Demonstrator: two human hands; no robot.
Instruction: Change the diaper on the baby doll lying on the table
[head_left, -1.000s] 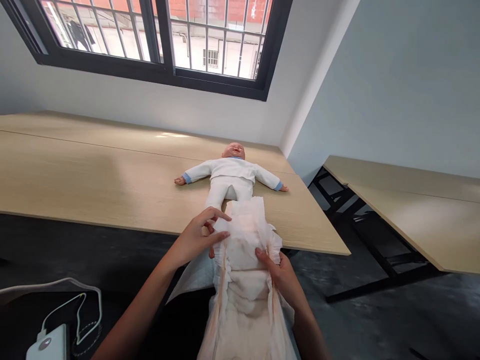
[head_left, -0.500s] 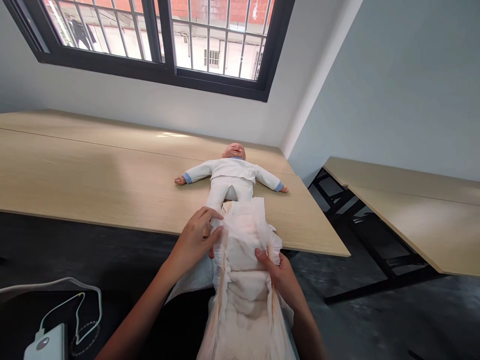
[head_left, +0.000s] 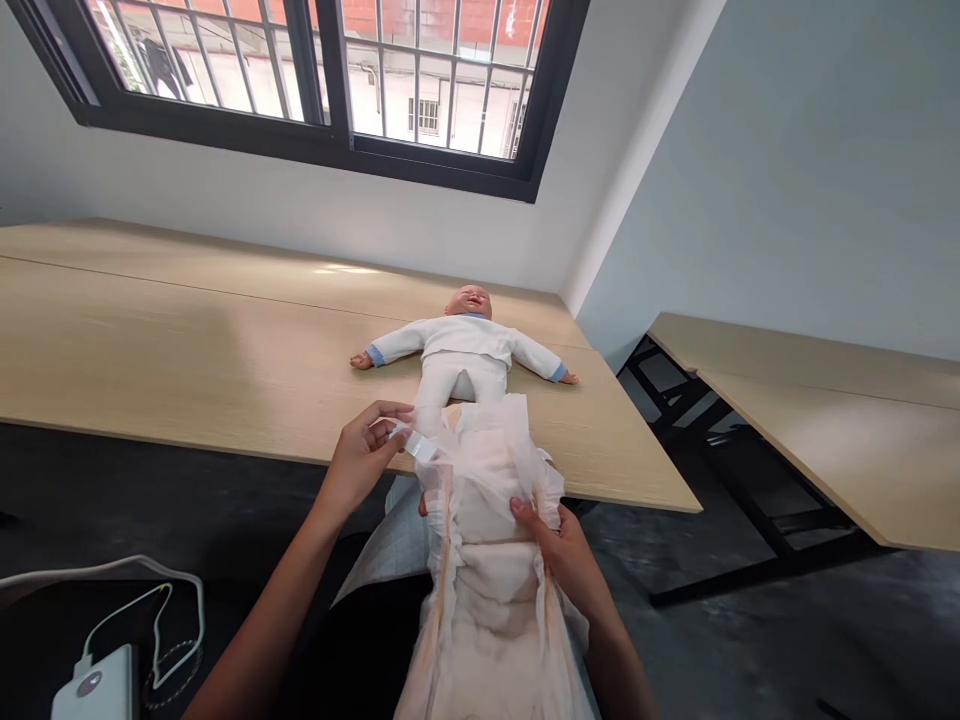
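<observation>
A white diaper (head_left: pixel 491 580) lies opened out lengthwise, its inner side up, from the table edge down over my lap. My left hand (head_left: pixel 367 450) pinches a white fastening tab (head_left: pixel 420 446) at the diaper's upper left corner and holds it out to the left. With the thumb on top and the fingers hidden beneath, my right hand (head_left: pixel 562 550) grips the diaper's right side. Just beyond, a baby doll (head_left: pixel 466 340) in white clothes with blue cuffs lies on its back, arms spread. The diaper's far end covers its lower legs.
The doll rests on a light wooden table (head_left: pixel 285 360) below a barred window (head_left: pixel 442 80). A second wooden table (head_left: pixel 840 430) with black legs stands to the right. At lower left is a white power bank (head_left: pixel 97 685) with a cable attached.
My left hand has moved left, drawing the tab outward from the diaper's edge. My right hand keeps its hold in the same place, and the doll lies as before.
</observation>
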